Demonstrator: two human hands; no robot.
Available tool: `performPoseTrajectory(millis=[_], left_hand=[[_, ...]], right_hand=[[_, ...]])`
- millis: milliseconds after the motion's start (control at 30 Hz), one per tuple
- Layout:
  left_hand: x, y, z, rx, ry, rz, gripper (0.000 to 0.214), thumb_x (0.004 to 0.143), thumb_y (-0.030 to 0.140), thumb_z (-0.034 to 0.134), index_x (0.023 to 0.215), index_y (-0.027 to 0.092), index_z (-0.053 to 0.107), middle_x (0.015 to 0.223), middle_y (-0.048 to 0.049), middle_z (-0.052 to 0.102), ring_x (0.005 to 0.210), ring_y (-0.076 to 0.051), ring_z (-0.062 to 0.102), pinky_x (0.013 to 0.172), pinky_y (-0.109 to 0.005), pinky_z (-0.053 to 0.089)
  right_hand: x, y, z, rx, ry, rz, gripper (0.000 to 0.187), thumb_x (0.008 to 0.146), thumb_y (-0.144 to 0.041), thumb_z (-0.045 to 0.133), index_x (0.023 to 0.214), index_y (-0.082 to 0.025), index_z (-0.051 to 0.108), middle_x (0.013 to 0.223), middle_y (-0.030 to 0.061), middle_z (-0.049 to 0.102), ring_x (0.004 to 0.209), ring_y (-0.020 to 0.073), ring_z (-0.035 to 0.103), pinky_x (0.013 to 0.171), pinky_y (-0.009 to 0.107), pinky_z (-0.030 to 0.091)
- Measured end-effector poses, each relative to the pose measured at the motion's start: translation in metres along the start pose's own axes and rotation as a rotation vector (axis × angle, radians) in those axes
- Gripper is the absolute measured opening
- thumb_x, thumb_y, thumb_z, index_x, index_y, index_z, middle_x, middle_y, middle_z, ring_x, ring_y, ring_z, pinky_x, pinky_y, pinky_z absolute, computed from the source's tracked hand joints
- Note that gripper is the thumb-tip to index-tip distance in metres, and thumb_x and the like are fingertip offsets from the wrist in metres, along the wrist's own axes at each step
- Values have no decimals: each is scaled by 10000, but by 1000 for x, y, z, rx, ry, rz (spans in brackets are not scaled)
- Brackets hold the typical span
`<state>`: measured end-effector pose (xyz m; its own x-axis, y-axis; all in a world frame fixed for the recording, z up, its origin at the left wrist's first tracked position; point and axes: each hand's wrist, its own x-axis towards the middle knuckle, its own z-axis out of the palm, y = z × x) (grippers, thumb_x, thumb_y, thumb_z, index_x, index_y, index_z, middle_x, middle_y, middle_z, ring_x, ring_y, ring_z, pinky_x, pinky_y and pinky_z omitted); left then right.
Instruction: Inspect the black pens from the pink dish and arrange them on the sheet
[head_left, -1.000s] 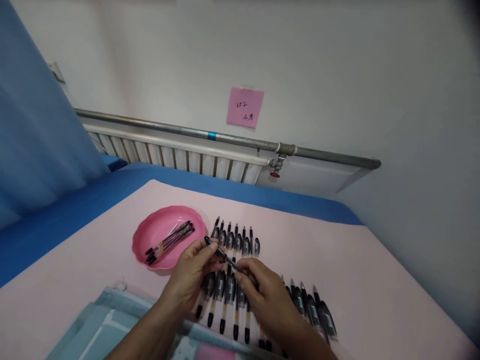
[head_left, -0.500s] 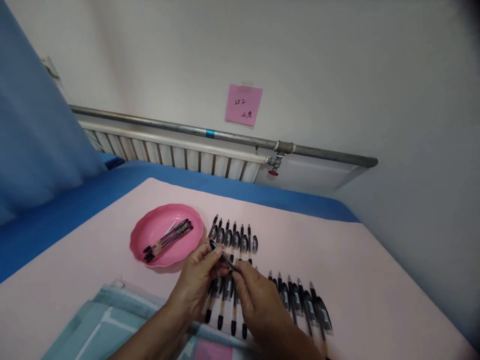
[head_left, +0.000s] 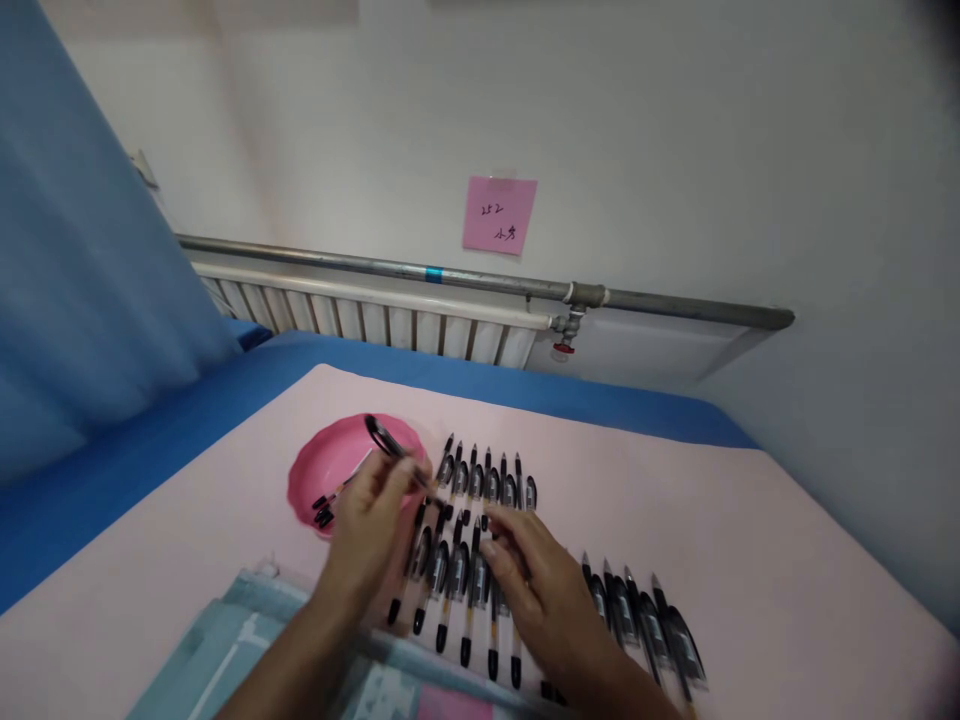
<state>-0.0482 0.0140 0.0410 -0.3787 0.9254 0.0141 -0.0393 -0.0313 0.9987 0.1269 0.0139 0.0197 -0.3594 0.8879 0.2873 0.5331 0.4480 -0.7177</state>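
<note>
Left hand lifting one black pen over the pink dish

The black pen [head_left: 390,445] is slanting up and left from the pinching fingers of the left hand [head_left: 375,530], its far end hanging above the pink dish [head_left: 330,455], where a few more pens are lying. It is looking light, stiff and smooth-barrelled, likely to roll or slip, so a thumb-and-finger pinch at mid-barrel, as here, seems to be suiting it. The right hand [head_left: 536,585] is lying flat and empty to the right, fingers spread and touching the near row of pens [head_left: 450,585]. Beyond it the far row of pens [head_left: 487,485] is lying on the pink sheet [head_left: 675,500], with a radiator [head_left: 375,320] running along the far wall.
</note>
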Motion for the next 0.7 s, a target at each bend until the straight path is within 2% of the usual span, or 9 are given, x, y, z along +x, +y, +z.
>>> performPoseTrajectory(millis=[67,133,233,300,400,533,700], left_hand=[[15,9,-21,332,154,130,230,784,389,503,896,211,597,840,-24,648,819,-183,585,733,-258,425],[28,13,-36,692,176,155,241,805,365,452,920,211,597,860,-39,650,804,-205,581,692,-274,401],[40,6,-48,1122,90,100,270,814,304,391,862,164,617,850,-110,652,781,-258,582,623,-301,358],[44,-4,-50,1284,22,106,284,814,280,369,814,154,624,843,-147,649,775,-277,580,596,-306,334],[47,-17,-53,1403,-45,127,285,808,269,366,770,161,627,820,-165,644,752,-285,582,577,-305,314],[47,-25,-54,1461,-80,112,282,793,243,362,760,150,626,802,-175,637,726,-289,582,555,-300,303],[47,-22,-47,1421,-115,92,239,751,258,444,768,130,645,761,-178,631,681,-281,580,558,-300,298]], right_hand=[[3,4,-5,-1,37,50,249,861,-316,416,1047,-219,551,935,66,607,826,177,565,717,281,453],[8,12,-11,-15,89,90,227,848,-325,428,989,-213,567,915,63,609,810,178,562,702,281,447],[15,33,-23,-81,192,133,202,821,-315,440,917,-199,575,884,62,605,788,182,554,691,288,436],[18,49,-32,-141,248,165,185,807,-293,433,869,-192,575,867,61,598,775,180,547,688,290,428],[21,69,-39,-235,256,208,171,795,-251,415,803,-188,573,814,49,583,738,169,538,677,286,412],[25,79,-35,-330,142,186,168,795,-213,408,774,-186,572,772,38,571,746,167,531,679,275,394],[32,79,-24,-409,56,139,218,813,-196,414,944,-174,586,848,59,576,821,173,522,720,269,387]])
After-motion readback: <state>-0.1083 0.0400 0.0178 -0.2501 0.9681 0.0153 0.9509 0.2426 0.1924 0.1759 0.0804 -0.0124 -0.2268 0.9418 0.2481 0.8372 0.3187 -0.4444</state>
